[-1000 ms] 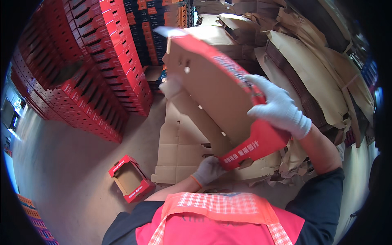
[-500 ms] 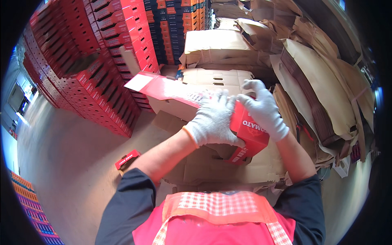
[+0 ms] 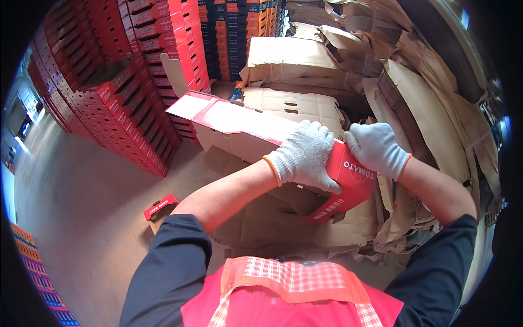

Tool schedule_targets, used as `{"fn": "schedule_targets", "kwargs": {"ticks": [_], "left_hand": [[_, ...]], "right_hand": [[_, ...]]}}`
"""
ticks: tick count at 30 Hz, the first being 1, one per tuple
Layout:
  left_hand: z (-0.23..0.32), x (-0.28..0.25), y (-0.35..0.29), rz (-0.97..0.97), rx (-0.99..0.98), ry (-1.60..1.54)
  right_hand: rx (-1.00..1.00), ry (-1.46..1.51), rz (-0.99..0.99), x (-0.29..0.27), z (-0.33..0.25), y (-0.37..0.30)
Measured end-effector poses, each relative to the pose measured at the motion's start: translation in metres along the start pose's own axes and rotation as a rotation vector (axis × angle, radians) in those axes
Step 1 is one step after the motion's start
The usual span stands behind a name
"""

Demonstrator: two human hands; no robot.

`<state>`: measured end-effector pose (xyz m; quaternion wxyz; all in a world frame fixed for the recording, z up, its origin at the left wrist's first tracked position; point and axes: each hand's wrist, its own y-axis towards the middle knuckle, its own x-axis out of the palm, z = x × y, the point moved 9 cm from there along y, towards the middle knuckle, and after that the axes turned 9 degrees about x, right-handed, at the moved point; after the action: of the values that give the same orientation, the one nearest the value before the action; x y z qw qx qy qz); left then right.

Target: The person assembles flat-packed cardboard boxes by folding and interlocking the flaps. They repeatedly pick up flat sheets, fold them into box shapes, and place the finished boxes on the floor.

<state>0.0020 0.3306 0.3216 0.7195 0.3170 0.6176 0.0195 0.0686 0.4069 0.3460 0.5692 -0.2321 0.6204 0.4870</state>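
Note:
I hold a partly folded red and brown cardboard carton (image 3: 234,122) in front of my chest, its long side stretching away to the upper left. My left hand (image 3: 304,155), in a grey knit glove, presses down over the near red end of the carton. My right hand (image 3: 376,148), gloved the same way, grips that same end from the right, beside the printed red panel (image 3: 348,185). Both hands are closed on the carton.
A pile of flat brown carton blanks (image 3: 294,103) lies under and behind the carton. Tall stacks of finished red cartons (image 3: 125,82) fill the left and back. Crumpled brown paper and cardboard (image 3: 425,103) heaps up on the right. A small red carton (image 3: 160,210) lies on the concrete floor.
The carton came down from an upright tilt to lie flatter before me. My left hand moved from beneath it onto its near red end, beside my right hand.

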Motion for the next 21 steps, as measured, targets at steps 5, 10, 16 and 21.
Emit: {"fn": "schedule_targets", "kwargs": {"ticks": [5,10,16,21], "left_hand": [[0.009,0.001,-0.015,-0.017,-0.075,-0.023],[-0.011,-0.011,-0.027,0.312,-0.146,-0.492],[-0.042,-0.021,-0.072,0.598,-0.086,-0.93],[0.025,0.003,-0.182,-0.045,-0.104,-0.312]], "right_hand": [[0.269,0.149,-0.258,0.048,0.008,0.029],[0.384,0.568,0.033,0.011,-0.005,0.024],[0.086,0.521,-0.111,0.011,-0.064,0.004],[0.33,0.932,-0.068,0.05,0.06,0.01]]}}
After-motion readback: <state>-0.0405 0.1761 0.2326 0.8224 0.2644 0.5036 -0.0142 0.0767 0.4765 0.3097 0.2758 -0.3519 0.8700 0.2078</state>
